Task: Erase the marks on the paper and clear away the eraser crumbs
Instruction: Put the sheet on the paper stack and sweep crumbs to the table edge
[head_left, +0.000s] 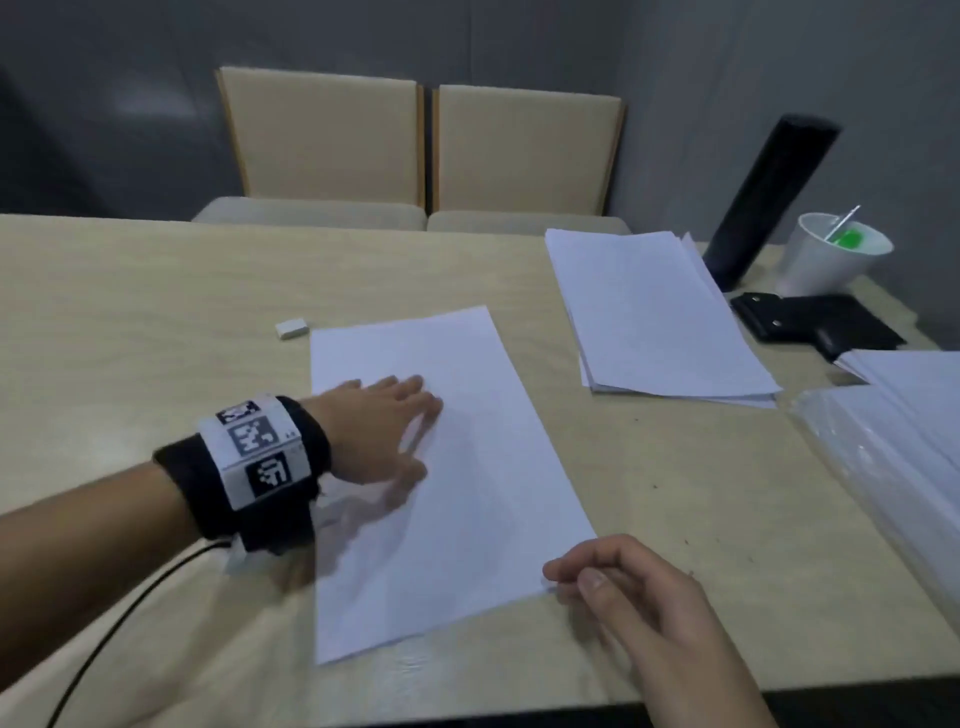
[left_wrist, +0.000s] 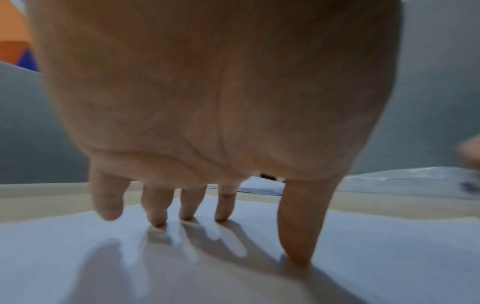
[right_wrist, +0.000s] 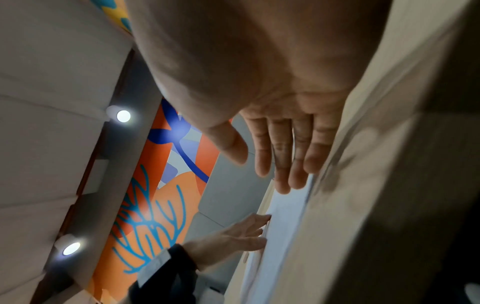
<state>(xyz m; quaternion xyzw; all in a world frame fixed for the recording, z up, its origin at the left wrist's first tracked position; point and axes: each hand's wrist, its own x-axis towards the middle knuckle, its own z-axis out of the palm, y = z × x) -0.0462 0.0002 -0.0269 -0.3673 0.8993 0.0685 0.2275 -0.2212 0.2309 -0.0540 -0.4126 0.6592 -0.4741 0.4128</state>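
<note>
Your paper lies flat and skewed mid-surface, its near edge not far from the surface's front edge. No marks or crumbs readable on the paper; too blurred to tell. Your left hand rests on the paper's left part, fingers spread and straight, tips pressing the sheet. Your right hand sits at the paper's near right corner; in the head view the fingers look curled with the thumb on top, in the right wrist view they look straighter and held together, and the frames are blurred, so you cannot tell whether it pinches the corner or only touches it.

The eraser lies on the surface just beyond the paper's far left corner, apart from it and from both hands.

Open room: bare surface left of the paper and beyond it up to the far edge, where two chairs stand. Right of the paper a bare strip, then a paper stack. Further right of that a black case, a white cup with something green inside, a dark cylinder, and a plastic-wrapped pack near the right edge. A black cable trails from your left wristband to the front edge.
</note>
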